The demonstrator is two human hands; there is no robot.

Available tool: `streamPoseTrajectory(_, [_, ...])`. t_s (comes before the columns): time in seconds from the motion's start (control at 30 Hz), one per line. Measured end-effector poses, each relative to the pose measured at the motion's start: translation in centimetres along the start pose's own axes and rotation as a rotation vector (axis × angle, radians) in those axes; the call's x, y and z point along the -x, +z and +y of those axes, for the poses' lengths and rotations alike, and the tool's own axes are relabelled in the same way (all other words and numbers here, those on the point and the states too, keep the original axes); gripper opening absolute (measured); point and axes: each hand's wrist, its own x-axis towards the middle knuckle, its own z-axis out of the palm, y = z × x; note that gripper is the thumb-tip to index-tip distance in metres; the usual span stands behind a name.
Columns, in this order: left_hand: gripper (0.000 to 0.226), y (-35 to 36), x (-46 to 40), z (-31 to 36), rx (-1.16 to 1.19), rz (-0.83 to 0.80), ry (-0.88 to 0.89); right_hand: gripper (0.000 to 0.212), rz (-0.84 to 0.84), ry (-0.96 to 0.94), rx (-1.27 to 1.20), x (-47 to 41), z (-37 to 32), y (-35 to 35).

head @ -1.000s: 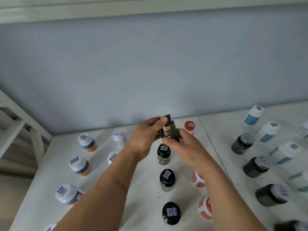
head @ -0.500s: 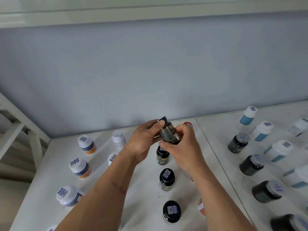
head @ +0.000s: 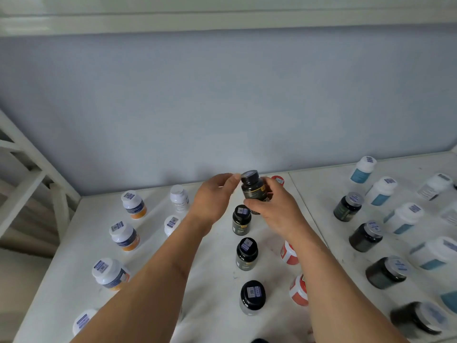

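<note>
A small black bottle (head: 252,188) with a gold-banded label and a barcode sticker on its cap is held upright above the white table (head: 212,280). My right hand (head: 274,209) grips its body from the right and below. My left hand (head: 214,198) sits just to the left of it with fingers loosely curved. Its thumb tip reaches the edge of the cap and does not wrap the bottle. Directly beneath stands a column of three similar black bottles (head: 241,219), (head: 246,253), (head: 252,297).
White bottles with orange bands (head: 133,205) and plain white ones (head: 179,198) stand on the left. Red-capped bottles (head: 289,253) are partly hidden under my right arm. A second table on the right carries dark jars (head: 347,206) and white-and-teal bottles (head: 362,169). A white frame (head: 27,179) stands at far left.
The bottle has gone from tilted to upright. My left hand has loosened off it, leaving only the thumb at the cap, while my right hand keeps its grip.
</note>
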Motion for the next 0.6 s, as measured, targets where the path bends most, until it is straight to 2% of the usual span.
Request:
streamPoseTrajectory(0.1, [0.038, -0.2, 1.5, -0.8, -0.663, 0.192, 0.148, 0.038, -0.003, -0.005, 0.014, 0.5, 0.1, -0.3])
streamPoseTrajectory(0.2, [0.033, -0.7, 3.6, -1.9, -0.978, 0.244, 0.343, 0.037, -0.030, -0.045, -0.013, 2.1, -0.2, -0.5])
streamPoseTrajectory(0.27, [0.033, -0.9, 5.6, -2.2, -1.070, 0.310, 0.436, 0.035, -0.054, -0.085, -0.050, 3.7, -0.4, -0.4])
streamPoseTrajectory(0.33, [0.034, -0.7, 8.0, -2.2, -1.129, 0.365, 0.454, 0.034, -0.089, -0.122, -0.049, 5.5, -0.5, -0.3])
streamPoseTrajectory(0.47, [0.021, -0.6, 14.5, -2.0, -1.205, 0.480, 0.420, 0.034, -0.206, -0.197, -0.021, 9.9, -0.2, 0.2])
streamPoseTrajectory(0.6, [0.027, -0.8, 21.8, -3.2, -1.199, 0.558, 0.304, 0.037, -0.345, -0.302, -0.043, 15.1, -0.4, 1.3])
